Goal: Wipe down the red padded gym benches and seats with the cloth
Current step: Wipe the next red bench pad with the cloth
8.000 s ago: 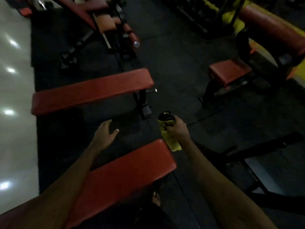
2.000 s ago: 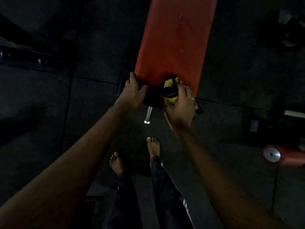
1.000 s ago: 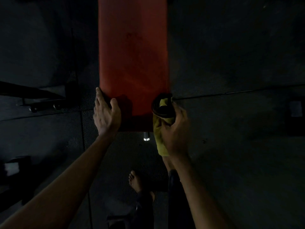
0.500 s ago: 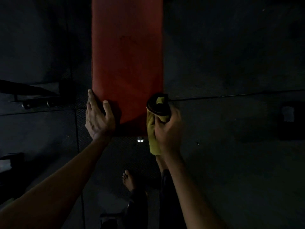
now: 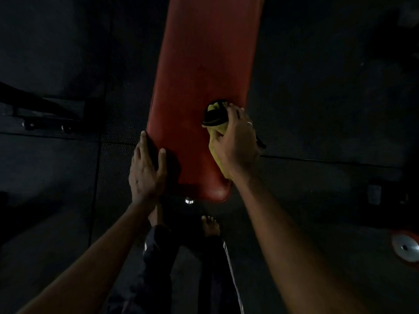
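Note:
A long red padded bench (image 5: pixel 204 71) runs away from me up the middle of the head view, its near rounded end just above my feet. My right hand (image 5: pixel 235 143) grips a bunched yellow cloth with a black edge (image 5: pixel 215 116) and holds it down on the bench's near right part. My left hand (image 5: pixel 146 171) rests on the bench's near left corner, its fingers along the side and the thumb on the top.
Dark rubber floor surrounds the bench. A black metal frame (image 5: pixel 43 114) lies at the left. A red roller with a silver end cap (image 5: pixel 405 248) sits at the right edge. A silver bolt (image 5: pixel 189 201) shows under the bench end. My bare feet (image 5: pixel 210 225) stand below it.
My right hand has moved the cloth from the bench's right edge up onto the pad. The view has shifted, so the bench sits more to the right and tilted. My left hand stays on the corner.

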`<state>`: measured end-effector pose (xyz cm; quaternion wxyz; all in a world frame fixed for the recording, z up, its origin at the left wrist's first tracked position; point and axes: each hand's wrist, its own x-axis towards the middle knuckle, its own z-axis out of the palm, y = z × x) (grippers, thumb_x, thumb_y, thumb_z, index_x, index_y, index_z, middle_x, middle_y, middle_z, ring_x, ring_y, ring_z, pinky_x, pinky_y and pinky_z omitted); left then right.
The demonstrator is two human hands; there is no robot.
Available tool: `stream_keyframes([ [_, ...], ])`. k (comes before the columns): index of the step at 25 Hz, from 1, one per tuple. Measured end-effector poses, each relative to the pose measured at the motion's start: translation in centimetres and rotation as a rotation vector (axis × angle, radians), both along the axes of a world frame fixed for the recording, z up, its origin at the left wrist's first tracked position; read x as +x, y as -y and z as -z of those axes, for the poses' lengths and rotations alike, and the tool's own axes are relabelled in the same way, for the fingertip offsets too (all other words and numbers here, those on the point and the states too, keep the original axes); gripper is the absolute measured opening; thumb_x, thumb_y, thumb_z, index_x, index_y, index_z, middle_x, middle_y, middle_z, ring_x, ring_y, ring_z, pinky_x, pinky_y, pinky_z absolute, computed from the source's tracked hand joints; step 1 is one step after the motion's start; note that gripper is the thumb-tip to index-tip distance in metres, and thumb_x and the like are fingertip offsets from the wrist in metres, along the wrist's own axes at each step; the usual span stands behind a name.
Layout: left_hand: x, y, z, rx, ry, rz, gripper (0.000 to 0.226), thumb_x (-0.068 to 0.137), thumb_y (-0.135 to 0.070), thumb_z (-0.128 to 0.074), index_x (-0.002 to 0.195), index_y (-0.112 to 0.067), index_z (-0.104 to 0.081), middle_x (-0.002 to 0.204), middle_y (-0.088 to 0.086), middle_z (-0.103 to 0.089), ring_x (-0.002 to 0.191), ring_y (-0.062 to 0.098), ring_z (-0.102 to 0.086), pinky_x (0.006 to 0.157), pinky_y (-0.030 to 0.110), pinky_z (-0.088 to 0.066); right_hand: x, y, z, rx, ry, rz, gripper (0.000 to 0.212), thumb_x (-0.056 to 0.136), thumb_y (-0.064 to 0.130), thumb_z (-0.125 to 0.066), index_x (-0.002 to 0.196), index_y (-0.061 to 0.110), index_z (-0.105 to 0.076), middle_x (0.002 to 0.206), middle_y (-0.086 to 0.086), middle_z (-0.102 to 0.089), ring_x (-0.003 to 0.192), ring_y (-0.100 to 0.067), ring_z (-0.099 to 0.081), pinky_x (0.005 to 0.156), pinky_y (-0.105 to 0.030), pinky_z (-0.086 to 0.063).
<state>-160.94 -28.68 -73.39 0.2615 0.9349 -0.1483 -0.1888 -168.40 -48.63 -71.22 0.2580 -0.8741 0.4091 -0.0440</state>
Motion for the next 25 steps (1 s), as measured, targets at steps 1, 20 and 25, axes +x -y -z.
stream_keyframes([
  [1,0.0,-0.6,-0.3,-0.019,-0.012,0.043,0.069,0.103,-0.053,-0.035,0.16,-0.022,-0.01,0.159,0.012,-0.03,0.14,0.032,-0.039,0.107,0.053,-0.042,1.3,-0.7,0.0,-0.039,-0.005,0.02,0.068,0.081,0.029,-0.077,0.141,0.011,-0.049,0.146,-0.009,-0.051,0.139,-0.029,-0.045,0.109,-0.05,-0.043],
  [20,0.9,-4.4,0.6,-0.139,-0.319,0.122,0.082,0.099,-0.067,-0.033,0.159,-0.018,-0.007,0.147,0.012,-0.042,0.124,0.031,-0.052,0.101,0.046,-0.047,18.2,-1.4,-2.3,-0.044,-0.309,-0.568,0.067,0.083,0.03,-0.076,0.142,0.009,-0.052,0.145,-0.009,-0.052,0.14,-0.024,-0.043,0.114,-0.038,-0.036],
  [25,1.6,-4.7,0.7,-0.111,-0.32,0.204,0.087,0.098,-0.067,-0.03,0.158,-0.007,-0.013,0.146,0.02,-0.045,0.125,0.037,-0.052,0.102,0.046,-0.045,16.8,-5.6,-2.9,0.017,-0.543,-1.02,0.059,0.071,0.019,-0.07,0.129,0.012,-0.061,0.126,-0.007,-0.064,0.126,-0.026,-0.055,0.103,-0.041,-0.045],
])
